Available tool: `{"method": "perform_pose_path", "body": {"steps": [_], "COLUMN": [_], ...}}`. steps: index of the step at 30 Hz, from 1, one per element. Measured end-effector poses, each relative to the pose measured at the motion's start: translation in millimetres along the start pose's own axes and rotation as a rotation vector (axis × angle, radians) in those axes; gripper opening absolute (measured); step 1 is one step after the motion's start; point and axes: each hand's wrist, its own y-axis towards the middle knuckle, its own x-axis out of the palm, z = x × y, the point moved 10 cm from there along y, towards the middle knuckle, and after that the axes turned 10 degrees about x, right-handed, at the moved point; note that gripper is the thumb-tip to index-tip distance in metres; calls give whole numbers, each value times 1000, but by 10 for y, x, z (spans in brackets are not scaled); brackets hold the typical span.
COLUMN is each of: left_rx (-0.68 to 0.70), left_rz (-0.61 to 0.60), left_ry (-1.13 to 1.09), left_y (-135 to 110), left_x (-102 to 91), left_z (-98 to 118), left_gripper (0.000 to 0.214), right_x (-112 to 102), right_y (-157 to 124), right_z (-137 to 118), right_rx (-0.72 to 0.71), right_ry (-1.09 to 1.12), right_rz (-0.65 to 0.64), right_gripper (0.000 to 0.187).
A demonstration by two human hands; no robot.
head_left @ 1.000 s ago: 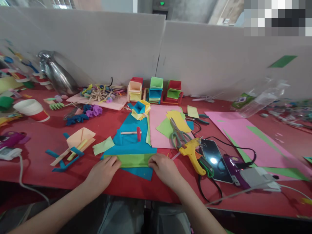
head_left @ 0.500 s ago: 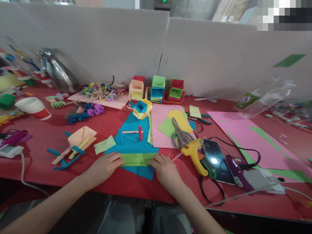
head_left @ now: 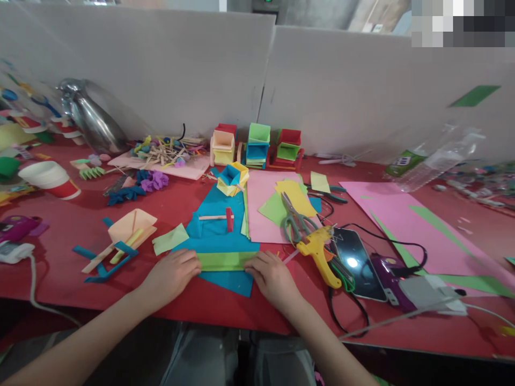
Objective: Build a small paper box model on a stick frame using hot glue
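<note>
A folded strip of light green paper (head_left: 223, 261) lies crosswise over a blue sheet of paper (head_left: 231, 285) at the front of the table. My left hand (head_left: 174, 272) grips its left end, fingers closed. At the other end, the closed fingers of my right hand (head_left: 271, 273) hold the strip. Just beyond the strip, a small stick with a red paper piece (head_left: 229, 220) rests on a blue paper part. A pale green scrap (head_left: 171, 239) is close to my left hand, and a yellow glue gun (head_left: 322, 257) lies to the right of my right hand.
Scissors (head_left: 295, 217) lie on pink paper (head_left: 257, 214), near a phone (head_left: 356, 262) and cables. Small paper boxes (head_left: 257, 142) stand by the partition. To the left are a peach-and-blue paper model (head_left: 131, 228), paper cups (head_left: 52, 179) and a metal jug (head_left: 94, 118).
The view has shifted slightly. Both hands stay at the ends of the green strip, which looks a little narrower now.
</note>
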Motion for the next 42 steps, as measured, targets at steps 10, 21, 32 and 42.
{"method": "perform_pose_path", "body": {"steps": [10,21,32,42], "left_rx": [-84,-46,-19,-1], "left_rz": [-48,7,100,154], "left_ry": [-8,100,-69,3], "left_y": [1,-24,-65,-113], "left_x": [57,68,-18,-65], "left_z": [-119,-62,-123,-99], "left_gripper": [26,25,15,18], "right_x": [44,0,-56,-53], "right_y": [139,3,-14,118], "right_z": [130,13,64,94], "right_rx": [245,37,12,89], "right_ry": [-157,-221,-58,-15], "right_rz": [-89,97,108,-6], "right_gripper": [5,15,15,13]}}
